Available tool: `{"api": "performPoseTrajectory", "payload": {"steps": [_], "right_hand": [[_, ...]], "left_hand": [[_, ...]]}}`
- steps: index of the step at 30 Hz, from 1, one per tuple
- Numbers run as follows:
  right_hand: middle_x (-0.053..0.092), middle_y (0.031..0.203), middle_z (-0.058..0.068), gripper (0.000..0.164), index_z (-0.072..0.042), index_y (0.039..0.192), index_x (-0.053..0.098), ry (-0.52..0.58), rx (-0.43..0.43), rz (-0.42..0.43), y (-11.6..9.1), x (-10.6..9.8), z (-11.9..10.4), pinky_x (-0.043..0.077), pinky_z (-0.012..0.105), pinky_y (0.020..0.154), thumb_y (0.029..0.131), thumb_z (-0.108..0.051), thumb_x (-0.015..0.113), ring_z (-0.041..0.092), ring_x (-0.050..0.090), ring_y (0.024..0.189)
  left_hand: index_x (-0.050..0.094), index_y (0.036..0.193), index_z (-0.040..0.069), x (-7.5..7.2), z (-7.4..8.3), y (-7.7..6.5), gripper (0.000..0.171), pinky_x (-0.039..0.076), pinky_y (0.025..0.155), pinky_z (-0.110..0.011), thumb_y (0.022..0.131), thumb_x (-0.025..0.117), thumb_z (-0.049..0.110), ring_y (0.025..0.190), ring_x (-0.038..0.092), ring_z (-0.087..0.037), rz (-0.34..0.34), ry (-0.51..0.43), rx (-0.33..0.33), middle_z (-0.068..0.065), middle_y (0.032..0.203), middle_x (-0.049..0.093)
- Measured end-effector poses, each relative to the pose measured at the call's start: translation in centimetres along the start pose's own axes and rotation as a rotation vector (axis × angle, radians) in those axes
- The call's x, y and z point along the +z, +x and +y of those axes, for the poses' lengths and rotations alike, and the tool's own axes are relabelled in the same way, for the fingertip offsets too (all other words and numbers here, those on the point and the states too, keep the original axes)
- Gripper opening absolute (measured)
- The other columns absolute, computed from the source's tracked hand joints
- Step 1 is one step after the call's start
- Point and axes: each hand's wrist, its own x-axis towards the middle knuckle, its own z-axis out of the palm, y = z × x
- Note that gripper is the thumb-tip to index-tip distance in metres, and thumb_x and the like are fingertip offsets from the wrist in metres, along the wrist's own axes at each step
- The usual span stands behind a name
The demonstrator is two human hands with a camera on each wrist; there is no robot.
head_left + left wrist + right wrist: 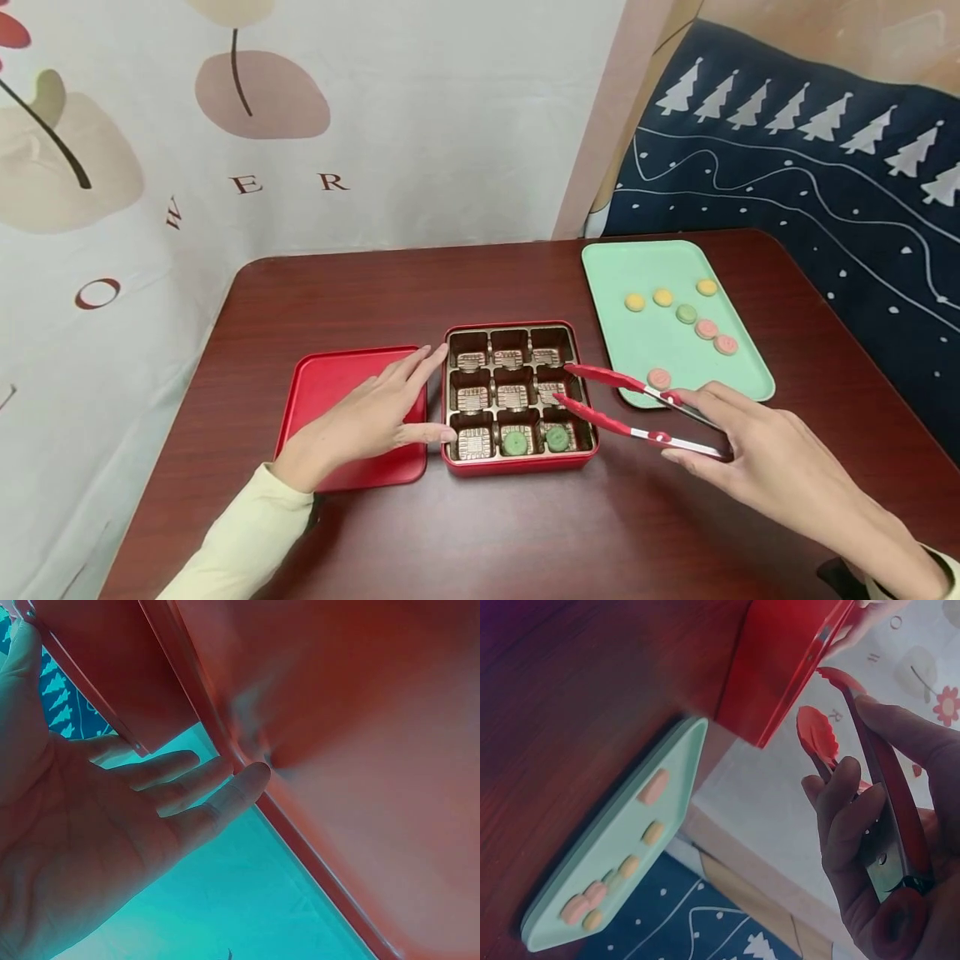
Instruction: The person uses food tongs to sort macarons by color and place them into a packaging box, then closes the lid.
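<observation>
In the head view my right hand point(772, 458) grips a pair of red-tipped metal tongs point(637, 429). The tongs' tips are spread apart and overlap the right column of a red tin point(517, 468). Nothing is between the tips. The tin has a gold divided insert; two green macarons point(515, 442) sit in its front row, in the middle and right compartments. My left hand point(367, 417) reaches across the red lid point(330, 379), its fingers extended along the tin's left side, thumb at the front-left. The right wrist view shows fingers curled round the tongs point(889, 795).
A mint green tray point(622, 262) stands at the back right with three yellow macarons point(662, 297), one green macaron point(686, 313) and three pink macarons point(706, 329). The dark wooden table point(360, 292) meets a printed cloth point(450, 167) at the back and a navy tree-patterned cloth point(765, 179) at right.
</observation>
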Motion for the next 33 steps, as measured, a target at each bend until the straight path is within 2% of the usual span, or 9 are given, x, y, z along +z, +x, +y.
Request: {"api": "performPoseTrajectory", "payload": {"steps": [4,9,14,25,30,33], "right_hand": [[0.073,0.108,0.001,0.064,-0.015,0.127,0.075,-0.036,0.038,-0.003,-0.2,-0.2,0.8,0.042,0.025,0.049,0.072,-0.032,0.102,0.0,0.051,0.06],[0.074,0.113,0.005,0.067,-0.013,0.128,0.075,-0.065,0.09,-0.026,-0.3,-0.5,1.5,0.052,0.036,0.056,0.071,-0.032,0.103,0.015,0.066,0.075],[0.074,0.115,0.012,0.069,-0.011,0.13,0.074,-0.071,0.137,-0.052,-0.4,-0.8,2.1,0.055,0.045,0.061,0.072,-0.034,0.103,0.025,0.069,0.084],[0.072,0.114,0.012,0.069,-0.006,0.128,0.074,-0.079,0.146,-0.013,-0.6,-0.7,3.8,0.049,0.035,0.057,0.069,-0.03,0.104,0.022,0.063,0.08],[0.07,0.116,0.008,0.071,-0.01,0.13,0.073,-0.081,0.187,-0.016,-0.9,-0.8,4.7,0.046,0.033,0.056,0.07,-0.029,0.104,0.021,0.061,0.08],[0.069,0.111,0.006,0.07,-0.009,0.129,0.073,-0.098,0.21,-0.019,-1.0,-1.0,5.2,0.045,0.033,0.056,0.07,-0.028,0.104,0.02,0.059,0.078]], "left_hand": [[0.02,0.176,0.013,0.0,0.0,0.0,0.114,0.036,0.117,-0.07,0.094,0.074,0.071,0.155,0.034,-0.05,0.007,-0.002,0.004,-0.025,0.173,0.031],[0.02,0.176,0.014,0.1,0.0,-0.1,0.114,0.038,0.116,-0.071,0.094,0.076,0.07,0.155,0.035,-0.05,0.017,0.001,0.004,-0.026,0.172,0.033],[0.021,0.176,0.016,0.2,-0.1,0.0,0.114,0.039,0.114,-0.073,0.093,0.075,0.071,0.154,0.037,-0.05,0.025,-0.003,0.005,-0.027,0.17,0.034],[0.018,0.177,0.015,0.2,-0.3,-0.1,0.115,0.035,0.117,-0.072,0.093,0.074,0.072,0.155,0.034,-0.051,0.01,-0.008,0.001,-0.027,0.171,0.033],[0.019,0.176,0.016,0.2,-0.3,-0.1,0.115,0.037,0.115,-0.073,0.093,0.074,0.072,0.154,0.037,-0.051,0.013,-0.012,0.001,-0.029,0.169,0.036],[0.019,0.176,0.016,0.2,-0.3,0.1,0.115,0.038,0.116,-0.071,0.093,0.075,0.071,0.153,0.038,-0.052,0.01,-0.013,0.004,-0.029,0.168,0.037]]}}
